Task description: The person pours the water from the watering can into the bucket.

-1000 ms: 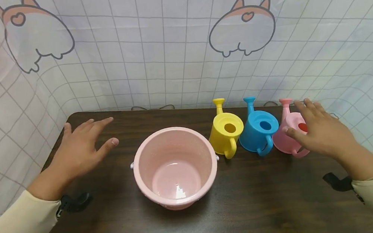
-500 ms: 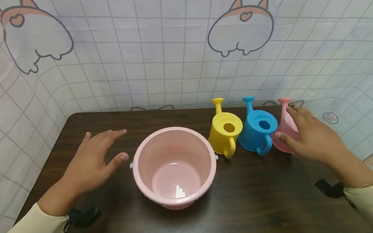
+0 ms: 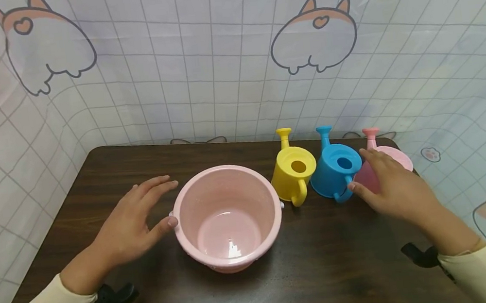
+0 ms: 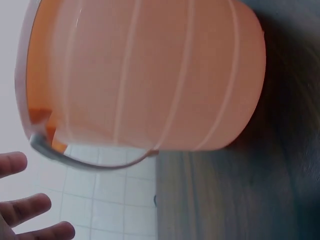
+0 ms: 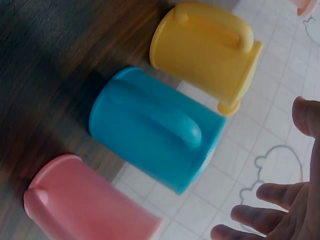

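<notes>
A pink bucket (image 3: 227, 216) stands upright on the dark wooden table, its inside bare. Beside its left side is my left hand (image 3: 129, 228), fingers spread, thumb tip overlapping the rim near the handle knob. In the left wrist view the bucket's ribbed wall (image 4: 150, 75) and hanging handle (image 4: 95, 164) show, fingertips apart from them. My right hand (image 3: 394, 190) hovers with loose fingers over the pink watering can (image 3: 395, 156), hiding part of it. Left of that hand stand a blue watering can (image 3: 334, 169) and a yellow watering can (image 3: 291, 173), spouts pointing back.
The three cans stand in a row along the back edge of the table (image 3: 325, 270), right of the bucket. A white checked cloth (image 3: 163, 56) with dog drawings hangs behind the table and at both sides.
My left hand has moved right, up to the bucket's rim. My right hand has moved left across the pink can toward the blue one. Bucket and cans have stayed in place.
</notes>
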{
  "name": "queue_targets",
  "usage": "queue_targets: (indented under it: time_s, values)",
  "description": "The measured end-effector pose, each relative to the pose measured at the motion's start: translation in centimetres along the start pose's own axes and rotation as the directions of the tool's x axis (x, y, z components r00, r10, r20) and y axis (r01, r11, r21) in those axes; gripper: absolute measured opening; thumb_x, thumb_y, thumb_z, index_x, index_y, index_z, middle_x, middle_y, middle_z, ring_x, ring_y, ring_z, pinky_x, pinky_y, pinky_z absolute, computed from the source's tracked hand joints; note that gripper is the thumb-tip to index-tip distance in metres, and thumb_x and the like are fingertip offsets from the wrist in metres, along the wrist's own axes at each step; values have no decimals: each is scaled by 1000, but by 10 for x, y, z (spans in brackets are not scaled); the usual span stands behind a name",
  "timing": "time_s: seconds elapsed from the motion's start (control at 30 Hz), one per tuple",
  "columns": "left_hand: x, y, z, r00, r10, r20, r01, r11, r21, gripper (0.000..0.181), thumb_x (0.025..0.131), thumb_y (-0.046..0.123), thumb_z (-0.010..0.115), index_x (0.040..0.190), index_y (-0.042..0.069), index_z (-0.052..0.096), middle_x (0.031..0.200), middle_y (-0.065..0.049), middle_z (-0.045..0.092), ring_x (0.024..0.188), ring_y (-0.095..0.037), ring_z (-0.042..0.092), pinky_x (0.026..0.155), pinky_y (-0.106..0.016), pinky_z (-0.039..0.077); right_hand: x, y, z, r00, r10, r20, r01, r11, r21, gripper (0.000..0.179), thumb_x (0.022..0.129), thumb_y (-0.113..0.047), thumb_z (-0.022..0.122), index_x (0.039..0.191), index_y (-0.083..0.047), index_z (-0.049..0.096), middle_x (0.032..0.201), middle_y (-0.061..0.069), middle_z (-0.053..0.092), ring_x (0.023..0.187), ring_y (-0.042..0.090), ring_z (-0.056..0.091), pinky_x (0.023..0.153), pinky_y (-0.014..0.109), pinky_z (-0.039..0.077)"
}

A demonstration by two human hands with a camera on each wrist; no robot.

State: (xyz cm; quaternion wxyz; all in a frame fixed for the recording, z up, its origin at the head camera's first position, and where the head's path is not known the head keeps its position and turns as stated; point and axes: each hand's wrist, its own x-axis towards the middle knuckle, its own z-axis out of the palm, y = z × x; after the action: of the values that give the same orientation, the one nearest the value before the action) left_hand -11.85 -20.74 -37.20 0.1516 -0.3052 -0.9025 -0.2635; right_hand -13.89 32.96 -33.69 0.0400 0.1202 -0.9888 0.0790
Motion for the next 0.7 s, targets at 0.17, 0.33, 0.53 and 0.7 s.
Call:
queue_targets:
  time_s: [0.17,0.33,0.53,0.7]
  values:
    - [-2,6,6,998,58,-2,-58,997,-55,64,93,40,74,147,14,52,148,-10,51,134,-34,50,103,-60,41,-2,-5,4,1000,-10,-24,10,1000,4,92,94,-62,62,157,0,34,155,27,40,135,51,42,81,73,48]
    - [-3,9,10,997,69,22,-67,994,-86,64,91,37,76,146,14,53,147,-6,51,135,-27,49,104,-53,42,-3,-9,9,994,-57,-89,58,998,14,85,93,-57,67,153,-1,43,149,25,48,131,50,46,79,72,50]
    - [-4,8,14,998,43,43,-39,995,-96,67,89,38,77,147,15,51,148,-4,50,135,-27,49,103,-55,44,-3,-15,13,990,-82,-111,86,996,31,77,93,-51,70,149,-3,48,144,24,53,130,48,47,85,71,49]
    - [-4,6,16,998,20,63,-13,994,-106,69,91,40,76,150,17,48,148,-3,52,134,-27,50,102,-56,45,-4,-19,16,989,-78,-122,86,994,67,71,94,-47,71,146,-3,52,140,23,57,128,47,50,88,70,48]
